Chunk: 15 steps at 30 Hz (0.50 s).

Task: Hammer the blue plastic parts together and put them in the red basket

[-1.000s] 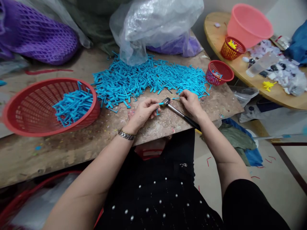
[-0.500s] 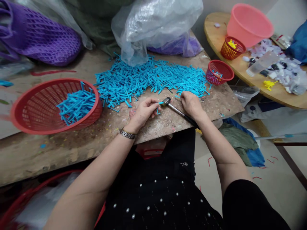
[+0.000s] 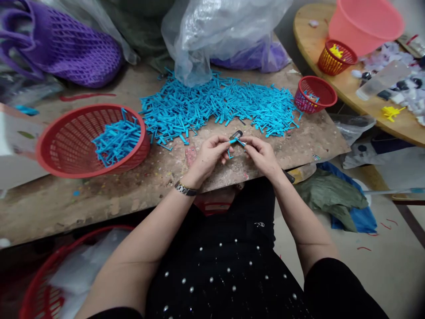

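My left hand point(image 3: 212, 155) is closed, its thumb and fingertips pinching a small blue plastic piece point(image 3: 233, 141). A thin blue arm of the piece hangs below those fingers. My right hand point(image 3: 260, 153) meets it from the other side, fingertips closed on a small blue part at the piece's end; whether that part is separate I cannot tell. Behind and under my hands lies a small hammer point(image 3: 237, 134), its dark head showing past my fingers and its handle mostly hidden by my right hand. A wide heap of similar blue pieces point(image 3: 212, 104) covers the board just beyond.
At left stands a red basket point(image 3: 63, 155) partly filled with blue pieces. A smaller red basket point(image 3: 315, 91) sits at the board's right end. Plastic bags point(image 3: 226, 31) and a purple mesh bag point(image 3: 83, 48) line the back. A round wooden table point(image 3: 308, 26) stands to the right.
My right hand has come from the near edge of the heap to my left hand and now pinches at the blue piece. The view has shifted slightly.
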Each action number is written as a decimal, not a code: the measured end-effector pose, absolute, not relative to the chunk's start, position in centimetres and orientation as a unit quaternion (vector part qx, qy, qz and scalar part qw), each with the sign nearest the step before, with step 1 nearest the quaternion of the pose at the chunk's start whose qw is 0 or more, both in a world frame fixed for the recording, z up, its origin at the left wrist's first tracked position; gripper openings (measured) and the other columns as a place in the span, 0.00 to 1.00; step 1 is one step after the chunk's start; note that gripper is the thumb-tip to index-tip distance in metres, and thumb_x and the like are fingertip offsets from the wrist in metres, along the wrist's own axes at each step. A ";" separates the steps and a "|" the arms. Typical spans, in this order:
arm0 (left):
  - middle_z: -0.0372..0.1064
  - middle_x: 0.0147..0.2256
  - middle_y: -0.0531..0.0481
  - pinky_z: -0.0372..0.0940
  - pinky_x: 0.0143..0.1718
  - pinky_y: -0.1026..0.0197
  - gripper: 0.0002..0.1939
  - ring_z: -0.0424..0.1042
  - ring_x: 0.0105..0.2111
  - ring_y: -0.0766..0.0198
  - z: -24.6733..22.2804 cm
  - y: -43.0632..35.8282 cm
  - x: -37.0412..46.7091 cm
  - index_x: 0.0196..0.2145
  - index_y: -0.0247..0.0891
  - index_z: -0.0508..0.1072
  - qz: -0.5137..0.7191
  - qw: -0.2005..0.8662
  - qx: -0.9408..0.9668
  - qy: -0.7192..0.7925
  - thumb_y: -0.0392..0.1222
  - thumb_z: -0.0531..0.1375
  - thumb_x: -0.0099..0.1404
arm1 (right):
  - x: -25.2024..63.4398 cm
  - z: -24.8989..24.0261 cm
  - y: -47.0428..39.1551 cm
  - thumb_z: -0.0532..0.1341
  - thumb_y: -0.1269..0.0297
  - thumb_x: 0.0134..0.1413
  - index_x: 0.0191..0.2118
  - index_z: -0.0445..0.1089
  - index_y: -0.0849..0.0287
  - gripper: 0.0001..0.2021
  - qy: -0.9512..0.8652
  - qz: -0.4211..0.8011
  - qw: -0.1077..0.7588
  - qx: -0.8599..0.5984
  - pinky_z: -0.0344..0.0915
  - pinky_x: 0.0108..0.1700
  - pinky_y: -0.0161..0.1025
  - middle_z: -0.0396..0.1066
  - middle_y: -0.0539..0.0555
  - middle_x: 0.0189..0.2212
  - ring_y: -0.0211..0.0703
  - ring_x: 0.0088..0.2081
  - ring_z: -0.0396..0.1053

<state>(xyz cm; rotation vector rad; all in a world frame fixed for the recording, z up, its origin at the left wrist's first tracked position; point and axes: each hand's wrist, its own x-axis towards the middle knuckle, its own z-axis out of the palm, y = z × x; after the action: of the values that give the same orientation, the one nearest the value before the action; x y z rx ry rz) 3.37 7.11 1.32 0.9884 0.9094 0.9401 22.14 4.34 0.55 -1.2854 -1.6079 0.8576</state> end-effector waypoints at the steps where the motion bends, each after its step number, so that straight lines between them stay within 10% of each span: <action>1: 0.74 0.26 0.54 0.59 0.17 0.71 0.12 0.67 0.19 0.74 1.3 7.0 3.4 0.34 0.36 0.70 0.420 0.683 0.439 0.404 0.42 0.69 0.58 | 21.9 0.4 4.1 0.57 0.60 0.60 0.48 0.77 0.57 0.16 -0.640 0.353 0.444 -0.517 0.68 0.35 0.38 0.77 0.51 0.35 0.38 0.29 0.69; 15: 0.73 0.27 0.54 0.59 0.18 0.71 0.13 0.67 0.20 0.74 1.1 6.1 3.6 0.35 0.36 0.71 0.426 0.690 0.427 0.400 0.44 0.69 0.59 | 21.0 -0.7 2.5 0.54 0.63 0.63 0.56 0.75 0.54 0.19 -0.656 0.298 0.442 -0.534 0.73 0.46 0.45 0.77 0.53 0.36 0.46 0.38 0.75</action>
<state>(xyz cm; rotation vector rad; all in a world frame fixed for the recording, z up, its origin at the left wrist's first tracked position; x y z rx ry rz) 3.58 6.13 1.07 0.9541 0.8944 0.9521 20.96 2.45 -0.68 -1.3243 -1.6289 0.7400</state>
